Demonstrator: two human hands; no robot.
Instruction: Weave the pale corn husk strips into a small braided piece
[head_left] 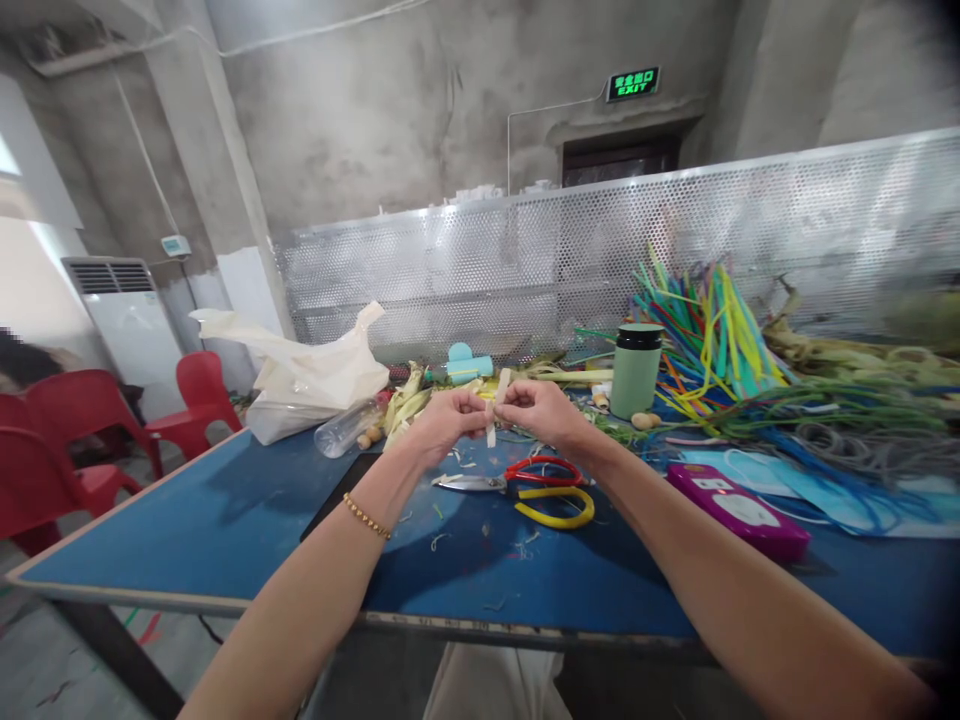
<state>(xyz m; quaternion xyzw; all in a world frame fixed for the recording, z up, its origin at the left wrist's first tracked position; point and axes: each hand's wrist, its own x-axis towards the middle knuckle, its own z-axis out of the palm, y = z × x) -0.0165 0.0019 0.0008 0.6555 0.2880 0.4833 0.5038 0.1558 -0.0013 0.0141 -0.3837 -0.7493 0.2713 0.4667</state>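
My left hand [447,420] and my right hand [541,411] are held together above the blue table [225,520], fingers pinched on a pale narrow strip [498,400] that looks like corn husk. The strip stands almost upright between the two hands. Just below them on the table lie scissors [525,485] with red and yellow handles, blades pointing left. A beaded bracelet [366,516] is on my left wrist. Small husk scraps are scattered on the table under my hands.
A green cylinder container [636,368], a pile of coloured strips [705,330], corn husks [405,405], a clear bottle [346,428], a white bag [307,375] and a purple device [739,510] lie on the table. Perforated metal screen [600,250] behind. Red chairs [82,420] at left.
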